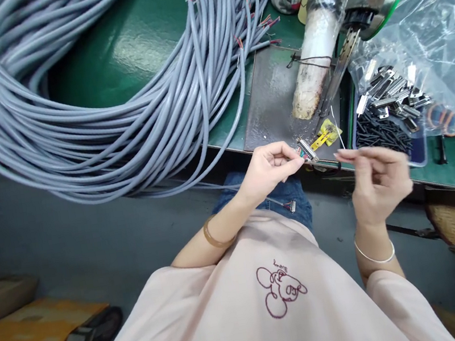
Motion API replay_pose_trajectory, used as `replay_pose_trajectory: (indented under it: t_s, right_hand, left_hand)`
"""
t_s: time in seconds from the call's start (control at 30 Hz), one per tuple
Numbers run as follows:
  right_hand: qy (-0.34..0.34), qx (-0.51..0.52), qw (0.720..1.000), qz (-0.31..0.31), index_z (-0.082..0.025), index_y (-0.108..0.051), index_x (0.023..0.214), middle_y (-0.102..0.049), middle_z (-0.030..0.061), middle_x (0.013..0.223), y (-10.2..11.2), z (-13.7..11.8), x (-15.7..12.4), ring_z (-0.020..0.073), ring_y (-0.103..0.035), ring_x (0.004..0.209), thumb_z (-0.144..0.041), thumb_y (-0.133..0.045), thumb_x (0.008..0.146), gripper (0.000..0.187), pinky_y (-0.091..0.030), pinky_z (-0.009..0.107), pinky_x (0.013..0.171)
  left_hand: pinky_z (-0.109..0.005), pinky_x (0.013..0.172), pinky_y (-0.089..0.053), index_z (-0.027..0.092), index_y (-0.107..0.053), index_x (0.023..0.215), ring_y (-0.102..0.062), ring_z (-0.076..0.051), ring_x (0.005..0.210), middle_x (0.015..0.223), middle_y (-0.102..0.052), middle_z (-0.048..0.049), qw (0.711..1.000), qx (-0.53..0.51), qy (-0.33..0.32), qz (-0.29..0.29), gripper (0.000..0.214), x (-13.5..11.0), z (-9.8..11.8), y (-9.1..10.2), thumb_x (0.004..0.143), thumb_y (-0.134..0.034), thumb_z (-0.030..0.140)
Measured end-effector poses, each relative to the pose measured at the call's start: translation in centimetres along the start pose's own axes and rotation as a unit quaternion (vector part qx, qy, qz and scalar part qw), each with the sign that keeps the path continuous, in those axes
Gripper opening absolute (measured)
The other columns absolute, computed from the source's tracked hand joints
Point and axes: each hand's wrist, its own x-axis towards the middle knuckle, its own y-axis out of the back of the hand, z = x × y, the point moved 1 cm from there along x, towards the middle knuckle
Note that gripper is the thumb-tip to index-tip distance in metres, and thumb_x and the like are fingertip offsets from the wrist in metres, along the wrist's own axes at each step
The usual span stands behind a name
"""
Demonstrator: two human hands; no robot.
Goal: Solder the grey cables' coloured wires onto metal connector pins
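My left hand (272, 166) pinches the coloured wires at the back of a metal multi-pin connector (306, 150), holding it at the table edge. Close by, my right hand (379, 175) is closed in a pinch, with a thin silvery wire (337, 127) rising from its fingertips; it looks like solder wire. A yellow clip-like piece (325, 135) lies just beyond the connector, on a dark metal plate (264, 101). Over my lap hangs a second wired connector (292, 206) on a grey cable.
A large coil of grey cables (152, 130) with stripped ends spreads across the green table (143, 51). A whitish tube (315, 70) slants over the plate. At right, a tray (422, 154) holds metal connector parts and black sleeves, beside a clear plastic bag (446, 55).
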Motion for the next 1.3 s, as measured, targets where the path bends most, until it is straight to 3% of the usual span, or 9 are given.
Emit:
replay_pose_trajectory:
  t_s: [0.07, 0.17, 0.33, 0.57, 1.07, 1.2, 1.3]
  right_hand:
    - [-0.012, 0.006, 0.999, -0.051, -0.022, -0.064, 0.096, -0.078, 0.0046, 0.098, -0.6, 0.3, -0.3, 0.021, -0.078, 0.087, -0.027, -0.067, 0.092, 0.007, -0.065, 0.037, 0.079]
    - [-0.042, 0.049, 0.992, -0.107, -0.022, -0.065, 0.088, -0.078, 0.006, 0.106, -1.7, 0.7, -0.4, 0.0201, -0.077, 0.091, -0.028, -0.071, 0.089, 0.008, -0.066, 0.035, 0.079]
    - [-0.029, 0.046, 0.995, -0.088, -0.023, -0.064, 0.085, -0.078, 0.0072, 0.109, -2.8, 0.6, 0.0, 0.0223, -0.076, 0.101, -0.025, -0.07, 0.089, 0.008, -0.065, 0.037, 0.081]
    - [0.025, 0.041, 0.997, -0.063, -0.022, -0.067, 0.088, -0.079, 0.0037, 0.107, -3.1, 0.4, 0.9, 0.0194, -0.077, 0.097, -0.016, -0.072, 0.086, 0.008, -0.065, 0.031, 0.078]
    - [0.056, 0.013, 0.996, -0.063, -0.022, -0.067, 0.09, -0.079, 0.0028, 0.107, -2.9, 0.6, 1.2, 0.0182, -0.078, 0.088, -0.019, -0.071, 0.088, 0.005, -0.066, 0.03, 0.073]
    - [0.06, 0.035, 0.997, 0.027, -0.021, -0.066, 0.098, -0.076, -0.0024, 0.081, -2.1, 1.0, 0.9, 0.0112, -0.07, 0.055, -0.021, -0.069, 0.09, 0.009, -0.054, 0.021, 0.048]
    - [0.083, 0.063, 0.993, 0.06, -0.023, -0.06, 0.121, -0.072, -0.0048, 0.075, -1.7, 1.4, 0.7, 0.0109, -0.067, 0.05, -0.02, -0.064, 0.093, 0.028, -0.05, 0.021, 0.043]
  left_hand:
    - [-0.018, 0.044, -0.033, 0.013, -0.062, 0.07, -0.044, -0.002, 0.048, 0.07, -0.065, -0.0001, 1.0, -0.006, -0.01, -0.002, 0.029, 0.2, 0.0, -0.1, 0.073, -0.083, 0.033]
    - [-0.018, 0.051, -0.038, 0.013, -0.062, 0.071, -0.049, -0.004, 0.054, 0.071, -0.064, -0.0004, 0.999, 0.01, -0.034, 0.005, 0.026, 0.5, 0.1, -0.5, 0.076, -0.08, 0.03]
    - [-0.019, 0.06, -0.045, 0.014, -0.061, 0.072, -0.057, -0.007, 0.064, 0.075, -0.065, -0.0015, 0.991, 0.086, -0.092, 0.048, 0.019, 1.0, 0.2, -1.2, 0.081, -0.073, 0.025]
    - [-0.017, 0.058, -0.044, 0.014, -0.062, 0.072, -0.056, -0.006, 0.063, 0.076, -0.066, -0.0011, 0.979, 0.119, -0.143, 0.084, 0.016, 1.6, 0.5, -1.6, 0.081, -0.073, 0.021]
    - [-0.017, 0.06, -0.047, 0.014, -0.062, 0.068, -0.06, -0.006, 0.064, 0.074, -0.068, -0.0011, 0.996, 0.002, -0.063, 0.056, 0.02, 2.4, 0.3, -1.3, 0.071, -0.081, 0.019]
    - [-0.017, 0.058, -0.047, 0.013, -0.061, 0.067, -0.057, -0.005, 0.059, 0.072, -0.068, -0.0005, 0.998, -0.041, -0.033, 0.039, 0.024, 2.5, 0.3, -1.3, 0.065, -0.085, 0.018]
    - [-0.016, 0.056, -0.044, 0.013, -0.061, 0.066, -0.054, -0.003, 0.056, 0.071, -0.067, 0.0002, 0.998, -0.043, -0.034, 0.041, 0.023, 2.7, 0.4, -1.3, 0.065, -0.084, 0.016]
